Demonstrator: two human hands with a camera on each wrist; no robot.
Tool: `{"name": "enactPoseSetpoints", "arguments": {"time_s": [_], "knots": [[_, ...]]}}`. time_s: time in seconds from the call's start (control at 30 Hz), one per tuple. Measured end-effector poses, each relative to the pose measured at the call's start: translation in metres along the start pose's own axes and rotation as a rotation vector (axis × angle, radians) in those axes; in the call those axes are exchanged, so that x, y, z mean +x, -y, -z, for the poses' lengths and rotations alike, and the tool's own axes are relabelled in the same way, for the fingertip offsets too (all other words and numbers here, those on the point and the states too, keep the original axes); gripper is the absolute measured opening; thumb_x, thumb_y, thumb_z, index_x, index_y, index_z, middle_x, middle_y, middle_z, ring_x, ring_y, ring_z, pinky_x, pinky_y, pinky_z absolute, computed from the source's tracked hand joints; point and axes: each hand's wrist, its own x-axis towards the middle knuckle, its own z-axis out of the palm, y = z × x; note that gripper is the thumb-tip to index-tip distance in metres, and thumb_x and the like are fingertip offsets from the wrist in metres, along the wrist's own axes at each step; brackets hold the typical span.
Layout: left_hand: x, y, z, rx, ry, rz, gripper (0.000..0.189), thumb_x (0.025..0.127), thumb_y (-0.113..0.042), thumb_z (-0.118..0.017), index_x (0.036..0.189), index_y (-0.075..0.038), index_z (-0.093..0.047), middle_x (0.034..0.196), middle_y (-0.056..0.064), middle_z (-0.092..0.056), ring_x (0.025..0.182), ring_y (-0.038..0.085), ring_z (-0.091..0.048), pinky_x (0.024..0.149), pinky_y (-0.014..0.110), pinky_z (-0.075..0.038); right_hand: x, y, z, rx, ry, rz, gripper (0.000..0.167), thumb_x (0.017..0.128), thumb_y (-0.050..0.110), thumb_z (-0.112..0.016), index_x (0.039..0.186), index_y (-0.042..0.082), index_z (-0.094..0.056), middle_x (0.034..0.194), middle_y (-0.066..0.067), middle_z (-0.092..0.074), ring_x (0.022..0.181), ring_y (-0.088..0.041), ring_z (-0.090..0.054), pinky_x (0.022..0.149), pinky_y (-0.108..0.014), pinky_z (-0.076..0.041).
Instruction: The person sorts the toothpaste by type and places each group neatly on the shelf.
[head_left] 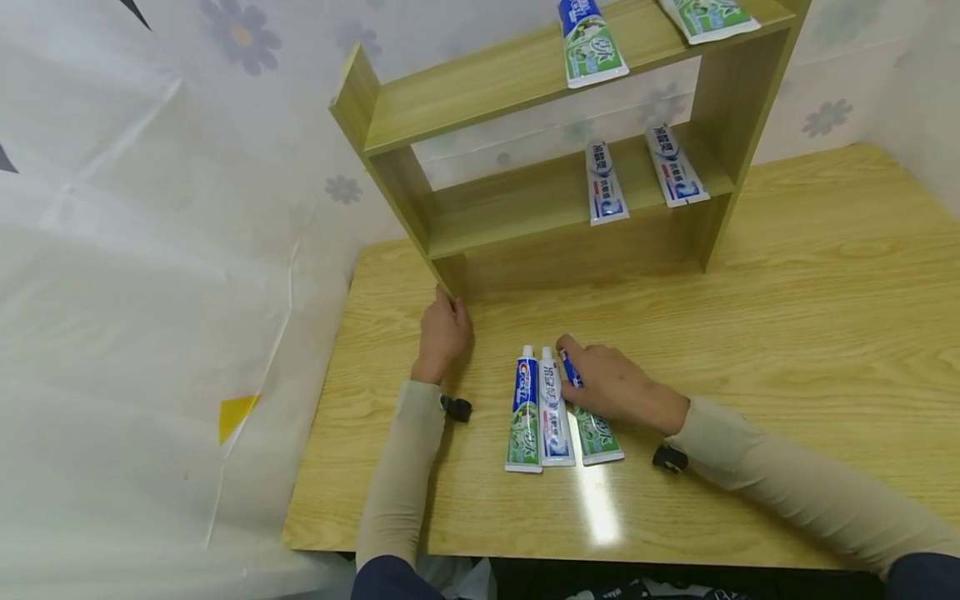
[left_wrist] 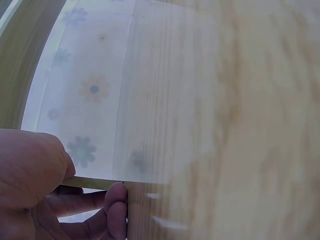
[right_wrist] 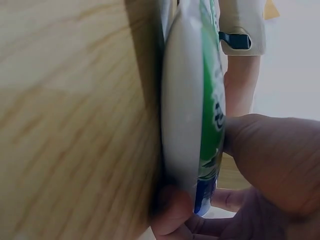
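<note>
My left hand (head_left: 444, 333) grips the lower front edge of the shelf unit's left side panel; in the left wrist view its thumb and fingers (left_wrist: 116, 212) are either side of the board's edge. My right hand (head_left: 617, 383) holds a green and blue toothpaste tube (head_left: 597, 437) by its upper part, over the table. Thumb and fingers lie around the tube (right_wrist: 187, 110) in the right wrist view, where it is close to the wood; its cap is hidden. Just left of it lie a white toothpaste tube (head_left: 555, 421) and a green and blue Crest tube (head_left: 523, 425), side by side, caps away from me.
The wooden shelf unit (head_left: 487, 221) stands at the back of the table (head_left: 825, 333). Two white tubes, one of them a leaning tube (head_left: 606, 183), are on its middle shelf. Two green tubes, including a blue-topped one (head_left: 592, 46), are on the upper shelf. A pale wall covering (head_left: 187, 250) hangs at left.
</note>
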Motion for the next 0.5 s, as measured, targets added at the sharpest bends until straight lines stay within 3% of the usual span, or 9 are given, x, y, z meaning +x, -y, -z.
{"name": "enactPoseSetpoints", "arguments": {"time_s": [0.27, 0.43, 0.5], "knots": [[0.007, 0.023, -0.013, 0.030, -0.015, -0.044, 0.030, 0.115, -0.033, -0.041, 0.122, -0.006, -0.054, 0.076, 0.006, -0.061, 0.058, 0.019, -0.057, 0.048, 0.034, -0.044, -0.001, -0.001, 0.000, 0.018, -0.010, 0.000, 0.060, 0.103, 0.023, -0.070, 0.154, 0.003, -0.046, 0.101, -0.018, -0.072, 0.071, -0.018, -0.065, 0.056, -0.028, -0.053], [0.004, 0.013, -0.009, 0.028, -0.033, -0.036, 0.027, 0.115, -0.027, -0.041, 0.119, -0.003, -0.053, 0.075, 0.008, -0.059, 0.058, 0.020, -0.053, 0.049, 0.036, -0.043, -0.001, -0.003, 0.001, 0.055, 0.003, 0.012, 0.057, 0.103, 0.020, -0.069, 0.154, 0.005, -0.045, 0.101, -0.017, -0.071, 0.068, -0.016, -0.065, 0.054, -0.027, -0.053], [-0.002, -0.002, 0.001, 0.022, -0.033, -0.029, 0.025, 0.114, -0.022, -0.043, 0.117, 0.000, -0.054, 0.075, 0.012, -0.060, 0.058, 0.023, -0.054, 0.050, 0.040, -0.045, -0.001, -0.003, 0.001, 0.059, 0.004, 0.035, 0.056, 0.103, 0.018, -0.069, 0.153, 0.006, -0.046, 0.100, -0.015, -0.071, 0.068, -0.015, -0.064, 0.055, -0.027, -0.052]]}}
